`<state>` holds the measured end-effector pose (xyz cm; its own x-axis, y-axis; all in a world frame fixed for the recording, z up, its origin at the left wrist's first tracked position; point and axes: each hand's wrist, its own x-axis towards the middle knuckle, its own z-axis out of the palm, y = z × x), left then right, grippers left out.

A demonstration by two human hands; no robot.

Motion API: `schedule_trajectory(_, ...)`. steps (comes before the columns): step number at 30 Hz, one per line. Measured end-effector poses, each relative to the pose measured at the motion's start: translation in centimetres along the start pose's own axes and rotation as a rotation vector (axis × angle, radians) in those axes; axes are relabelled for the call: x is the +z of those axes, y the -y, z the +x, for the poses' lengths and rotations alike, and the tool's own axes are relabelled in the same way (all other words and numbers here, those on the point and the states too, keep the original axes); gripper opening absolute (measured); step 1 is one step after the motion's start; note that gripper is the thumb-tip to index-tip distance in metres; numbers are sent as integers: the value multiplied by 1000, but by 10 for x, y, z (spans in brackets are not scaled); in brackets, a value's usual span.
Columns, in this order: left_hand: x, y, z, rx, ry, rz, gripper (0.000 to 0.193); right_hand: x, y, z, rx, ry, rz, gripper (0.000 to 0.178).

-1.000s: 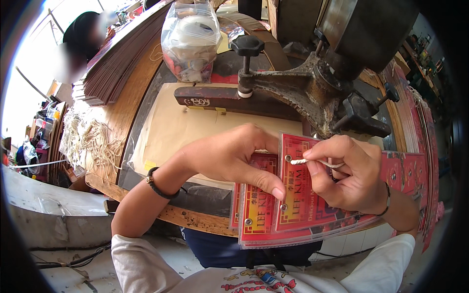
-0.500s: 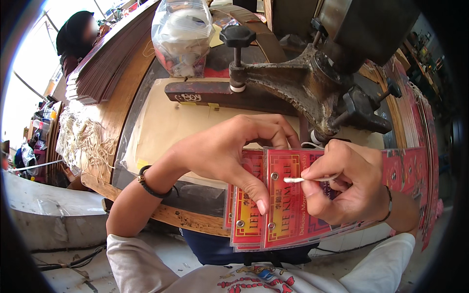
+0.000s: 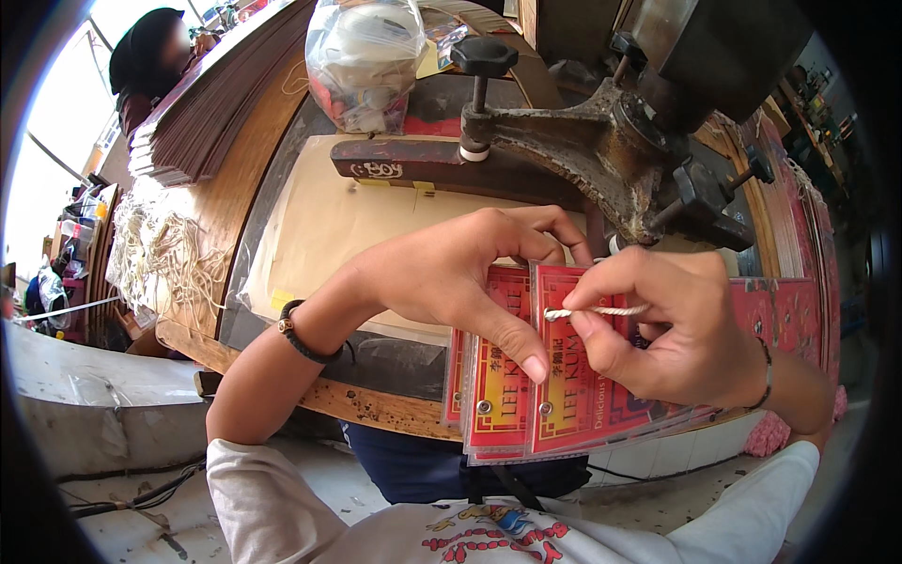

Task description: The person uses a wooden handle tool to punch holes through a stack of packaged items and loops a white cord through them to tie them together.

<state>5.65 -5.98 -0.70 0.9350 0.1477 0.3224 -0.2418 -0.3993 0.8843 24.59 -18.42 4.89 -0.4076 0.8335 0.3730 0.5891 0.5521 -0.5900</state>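
Note:
A small stack of red and yellow printed sheets in clear plastic covers is held over the table's near edge. My left hand is closed on the stack's left side, its thumb across the front and its other fingers partly hidden behind. Between thumb and forefinger, my right hand pinches a white twisted string. The string's tip is at the upper metal eyelet of the top sheet; whether it has passed through I cannot tell. A lower eyelet shows bare metal.
Behind my hands stands a dark metal press with black knobs. A filled plastic bag, a stack of brown boards and a heap of white strings lie left. A person is at the far left.
The string's tip has come from beside the upper eyelet onto it. Both hands and the sheets have shifted slightly up and to the right in the picture.

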Motion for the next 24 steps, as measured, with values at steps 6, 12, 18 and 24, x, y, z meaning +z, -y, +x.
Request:
schedule_trajectory(6, -2, 0, -1, 5, 26, -39, 52, -5, -1, 2, -101, -52, -120, 17)
schedule_trajectory(12, -6, 8, -4, 44, 96, -88, 55, 11, -5, 1, -217, -71, -158, 20)
schedule_trajectory(18, -10, 3, -1, 49, 127, -74, 52, 11, -6, 1, -294, -34, -250, 25)
schedule_trajectory(24, -9, -2, -2, -44, 118, -104, 53, 8, -3, 2, -358, 19, -316, 30)
